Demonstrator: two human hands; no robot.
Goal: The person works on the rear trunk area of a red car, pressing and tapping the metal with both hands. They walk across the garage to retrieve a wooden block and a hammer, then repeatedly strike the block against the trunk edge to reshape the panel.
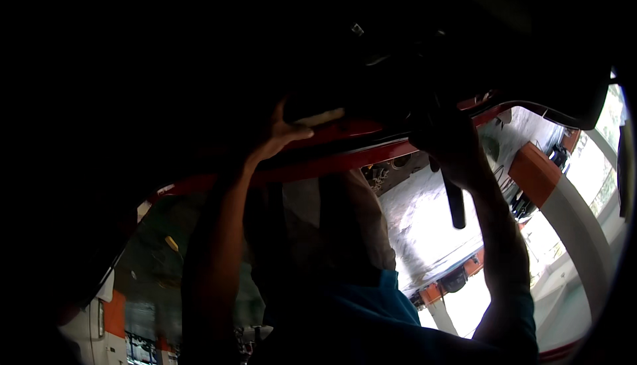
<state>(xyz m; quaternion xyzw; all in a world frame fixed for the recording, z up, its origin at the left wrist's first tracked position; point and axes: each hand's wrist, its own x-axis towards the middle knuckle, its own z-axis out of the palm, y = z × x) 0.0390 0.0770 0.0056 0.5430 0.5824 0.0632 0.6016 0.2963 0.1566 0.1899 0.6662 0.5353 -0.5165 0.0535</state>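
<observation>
My left hand [282,134] is raised at a red painted edge [345,159], its fingers and thumb apart. A pale narrow strip [325,117] shows by its fingertips; whether it is a lit finger or a separate part is unclear. To the right, my right hand [454,149] is in deep shadow, closed round a tool with a straight dark handle [455,204]. The handle hangs below the fist, and the tool's upper end is lost in the dark. Above both hands is a nearly black surface with a few small glints.
Blue cloth [371,305] and a bare limb [371,219] fill the lower middle. Beyond the red edge are a brightly lit floor [418,232], an orange and white post [564,206] on the right, and a white and orange structure [109,318] at lower left.
</observation>
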